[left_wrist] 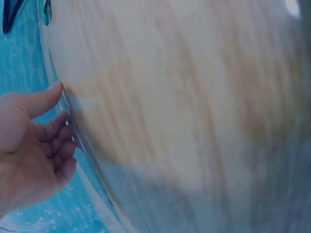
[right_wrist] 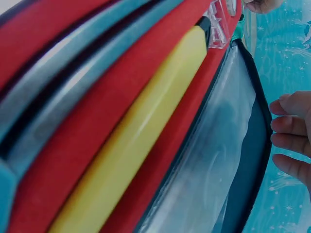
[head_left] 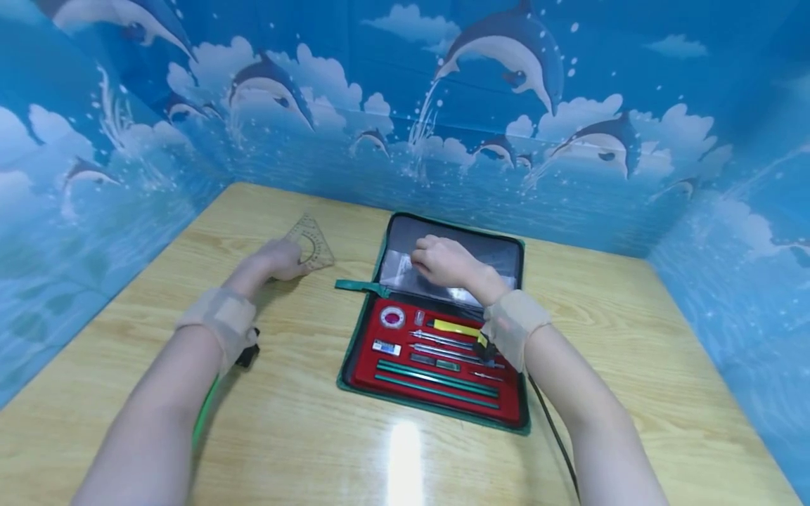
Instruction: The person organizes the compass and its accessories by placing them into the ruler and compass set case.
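A clear triangular set square (head_left: 318,245) with a protractor arc is at the left of the table. My left hand (head_left: 281,258) pinches its near-left edge between thumb and curled fingers; the covered corner is hidden. In the left wrist view, that hand (left_wrist: 36,136) shows its thumb (left_wrist: 46,101) against a thin edge. To the right lies an open zip case (head_left: 436,407), red inside with a green border. Above its transparent lid pocket (head_left: 395,270) hovers my right hand (head_left: 446,260), fingers loosely bent, nothing in them. The right wrist view shows this hand (right_wrist: 296,133) beside the lid's zip edge.
The red tray holds a tape roll (head_left: 392,318), an eraser (head_left: 387,347), a yellow cutter (head_left: 455,327), silver compasses (head_left: 443,351) and green pencils (head_left: 436,376). A green strap (head_left: 354,284) sticks out leftward. Dolphin-print cloth (head_left: 405,140) walls the table's back and sides.
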### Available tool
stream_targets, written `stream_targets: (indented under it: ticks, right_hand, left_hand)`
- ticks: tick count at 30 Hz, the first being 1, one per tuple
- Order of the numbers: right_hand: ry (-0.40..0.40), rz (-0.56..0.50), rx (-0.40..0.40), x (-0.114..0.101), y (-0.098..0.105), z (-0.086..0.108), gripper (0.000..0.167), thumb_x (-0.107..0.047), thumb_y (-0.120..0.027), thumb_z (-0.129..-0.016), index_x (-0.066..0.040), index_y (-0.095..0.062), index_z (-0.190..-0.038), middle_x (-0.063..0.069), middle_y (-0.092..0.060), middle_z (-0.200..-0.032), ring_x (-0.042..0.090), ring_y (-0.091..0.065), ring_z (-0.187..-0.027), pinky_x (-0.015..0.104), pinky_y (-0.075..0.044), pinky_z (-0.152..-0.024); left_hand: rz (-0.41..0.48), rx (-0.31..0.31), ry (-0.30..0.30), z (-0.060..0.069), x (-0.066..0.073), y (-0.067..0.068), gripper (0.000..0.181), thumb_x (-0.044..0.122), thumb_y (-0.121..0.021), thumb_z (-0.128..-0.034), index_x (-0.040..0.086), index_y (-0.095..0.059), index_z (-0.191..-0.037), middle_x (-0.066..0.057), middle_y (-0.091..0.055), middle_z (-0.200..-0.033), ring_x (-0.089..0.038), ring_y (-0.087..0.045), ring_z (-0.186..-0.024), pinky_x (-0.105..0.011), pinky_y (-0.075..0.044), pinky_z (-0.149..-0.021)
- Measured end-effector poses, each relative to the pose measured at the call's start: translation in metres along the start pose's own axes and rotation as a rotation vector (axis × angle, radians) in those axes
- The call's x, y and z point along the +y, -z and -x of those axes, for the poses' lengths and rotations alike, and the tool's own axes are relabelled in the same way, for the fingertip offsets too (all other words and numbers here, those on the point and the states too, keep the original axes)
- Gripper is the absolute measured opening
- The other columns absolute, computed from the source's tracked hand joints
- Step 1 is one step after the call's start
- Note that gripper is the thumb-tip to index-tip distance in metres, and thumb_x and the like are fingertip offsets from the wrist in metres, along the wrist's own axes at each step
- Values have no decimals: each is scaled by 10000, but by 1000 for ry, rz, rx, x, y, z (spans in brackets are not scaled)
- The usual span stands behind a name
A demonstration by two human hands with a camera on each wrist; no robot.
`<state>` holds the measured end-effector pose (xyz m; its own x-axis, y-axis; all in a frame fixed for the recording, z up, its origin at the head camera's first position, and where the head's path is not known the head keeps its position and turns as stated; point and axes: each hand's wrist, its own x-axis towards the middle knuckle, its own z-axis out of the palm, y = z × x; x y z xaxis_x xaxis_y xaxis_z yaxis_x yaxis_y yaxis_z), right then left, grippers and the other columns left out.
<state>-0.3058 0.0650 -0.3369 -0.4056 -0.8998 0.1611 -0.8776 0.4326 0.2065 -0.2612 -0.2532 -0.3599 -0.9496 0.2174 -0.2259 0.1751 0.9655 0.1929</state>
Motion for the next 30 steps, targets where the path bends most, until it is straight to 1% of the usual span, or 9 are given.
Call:
stream_targets:
  ticks: [3,6,9,11,15,17,20,25,30]
  right_hand:
    - [4,1,-5,1,-1,3,134,-117,-572,-915,-61,-694,-908,63,-555,-816,217,-538,-788,339,-459,-728]
    - [-1,4,-14,0,-1,4,135,-117,-577,-911,-60,-699,-927,65,-565,-831,220,-546,-805,343,-465,-742]
    - [-39,-20,-17,-1,-1,4,133,-121,-583,-910,-67,-701,-942,60,-573,-845,211,-549,-811,338,-469,-742]
    - [-111,-106,-1,-3,0,3,144,-137,-583,-914,-66,-700,-960,56,-597,-866,192,-565,-812,326,-476,-737]
    - [-400,-511,98,-9,9,-7,228,-213,-557,-938,-50,-671,-1051,73,-651,-927,168,-601,-807,313,-492,-696]
    - [-576,-727,192,-9,19,-10,281,-256,-541,-947,-45,-653,-1095,96,-662,-942,170,-608,-798,329,-499,-668]
    - [-792,-961,325,-5,33,-10,315,-289,-532,-949,-54,-641,-1129,115,-663,-933,181,-602,-757,319,-502,-594]
    - [-967,-1220,415,7,48,5,280,-229,-509,-963,-48,-642,-1131,80,-664,-868,123,-580,-653,246,-467,-509]
    - [-1079,-1303,402,16,55,25,249,-185,-575,-928,-48,-642,-1125,61,-660,-893,98,-575,-637,229,-456,-504]
  left_hand:
    - [-5,7,-40,0,-2,-1,421,264,-493,-957,119,-438,-566,7,-325,-556,-144,-318,-508,-293,-323,-530]
    - [-2,59,-75,-1,-4,0,447,267,-495,-957,131,-417,-538,13,-326,-528,-139,-319,-488,-292,-317,-519]
    - [61,131,-98,-3,-4,2,450,259,-501,-955,131,-411,-533,27,-324,-490,-119,-304,-445,-281,-303,-485]
    - [136,168,-119,-5,1,6,430,247,-491,-962,111,-422,-560,27,-313,-480,-111,-279,-425,-277,-287,-465]
    - [253,260,-176,-9,35,20,308,240,-491,-965,25,-509,-745,-21,-418,-579,-142,-347,-481,-306,-321,-496]
    - [254,325,-216,-13,62,30,276,244,-510,-957,0,-554,-836,-53,-486,-646,-171,-408,-538,-329,-357,-538]
    - [215,416,-287,-20,99,41,264,236,-531,-947,-16,-593,-897,-98,-549,-706,-224,-458,-625,-364,-366,-637]
    - [109,458,-373,-28,136,45,261,230,-548,-942,-18,-600,-1004,-116,-609,-813,-268,-490,-756,-393,-352,-733]
    - [-32,525,-459,-30,162,37,301,260,-563,-934,-21,-606,-1033,-129,-648,-900,-275,-511,-808,-392,-375,-759]
